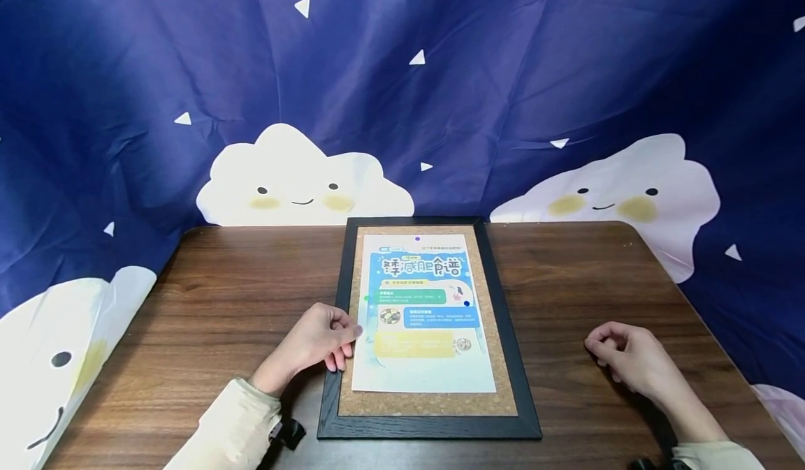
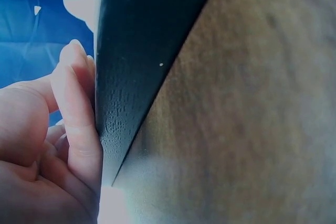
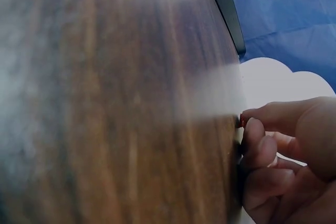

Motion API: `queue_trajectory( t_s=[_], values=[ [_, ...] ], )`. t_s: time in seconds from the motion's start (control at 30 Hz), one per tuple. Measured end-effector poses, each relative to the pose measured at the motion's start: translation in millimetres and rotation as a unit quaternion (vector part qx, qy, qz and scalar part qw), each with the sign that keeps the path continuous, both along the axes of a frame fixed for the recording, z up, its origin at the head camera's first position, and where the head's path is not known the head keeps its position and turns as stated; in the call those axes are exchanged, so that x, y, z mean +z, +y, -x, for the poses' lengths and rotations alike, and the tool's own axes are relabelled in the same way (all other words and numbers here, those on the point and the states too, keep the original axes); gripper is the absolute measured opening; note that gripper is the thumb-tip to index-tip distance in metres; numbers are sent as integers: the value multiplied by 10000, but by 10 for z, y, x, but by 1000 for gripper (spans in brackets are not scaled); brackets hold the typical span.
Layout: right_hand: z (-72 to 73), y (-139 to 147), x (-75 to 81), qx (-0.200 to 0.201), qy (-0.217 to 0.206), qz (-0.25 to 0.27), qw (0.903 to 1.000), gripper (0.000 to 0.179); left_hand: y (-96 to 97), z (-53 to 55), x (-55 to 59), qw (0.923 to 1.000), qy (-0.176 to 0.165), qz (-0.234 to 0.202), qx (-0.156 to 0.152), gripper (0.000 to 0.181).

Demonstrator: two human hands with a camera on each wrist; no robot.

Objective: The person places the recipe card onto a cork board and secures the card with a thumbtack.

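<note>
A corkboard (image 1: 428,406) in a black frame (image 1: 434,427) lies on the table, bearing a printed sheet (image 1: 428,376). Coloured pins mark the sheet's edges: a purple pin (image 1: 417,239) at the top, a green pin (image 1: 367,298) on the left and a blue pin (image 1: 467,304) on the right. My left hand (image 1: 321,337) rests on the frame's left side, thumb tip at the sheet's edge, fingers loosely bent. Off to the right, my right hand (image 1: 635,358) is low over the table, thumb and forefinger pinching a small red pin (image 3: 241,121), mostly hidden by the fingertips.
The brown wooden table (image 1: 251,281) extends on both sides of the frame. Behind it hangs a dark blue curtain (image 1: 352,72) with white clouds and triangles, meeting the table's far edge. A dark wrist strap (image 1: 291,434) sits by the left sleeve.
</note>
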State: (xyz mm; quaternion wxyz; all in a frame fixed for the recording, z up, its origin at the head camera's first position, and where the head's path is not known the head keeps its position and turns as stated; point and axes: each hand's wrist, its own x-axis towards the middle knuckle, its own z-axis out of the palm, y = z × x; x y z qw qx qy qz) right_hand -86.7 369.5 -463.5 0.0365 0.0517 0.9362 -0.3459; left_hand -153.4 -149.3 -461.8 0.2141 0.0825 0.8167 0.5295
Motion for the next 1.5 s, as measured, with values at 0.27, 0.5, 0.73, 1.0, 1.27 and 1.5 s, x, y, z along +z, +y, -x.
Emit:
queue_trajectory(
  t_s=[0.27, 0.5, 0.73, 1.0, 1.27, 1.5],
  values=[
    [-46, -23, -26, -132, 435, 248, 9987, 8, 3, -9, -7, 10000, 30, -4, -21, 16],
    [-14, -77, -25, 96, 871, 1349, 9870, 4, -1, -3, 10, 10000, 21, 65, 25, 16],
    [13, -171, -15, 289, 894, 2137, 9724, 7, -4, -4, 23, 10000, 43, 40, -10, 18],
    [32, -368, 28, 492, 609, 2249, 9712, 17, 0, -20, 29, 9999, 91, 99, -45, 18],
    [52, -576, 43, 1233, 736, 2793, 9494, 17, -9, -19, 10, 9999, 76, 90, -42, 19],
    [84, -787, 68, 1748, 678, 3140, 9307, 20, -14, -26, 22, 10000, 14, -29, 4, 17]
  ],
)
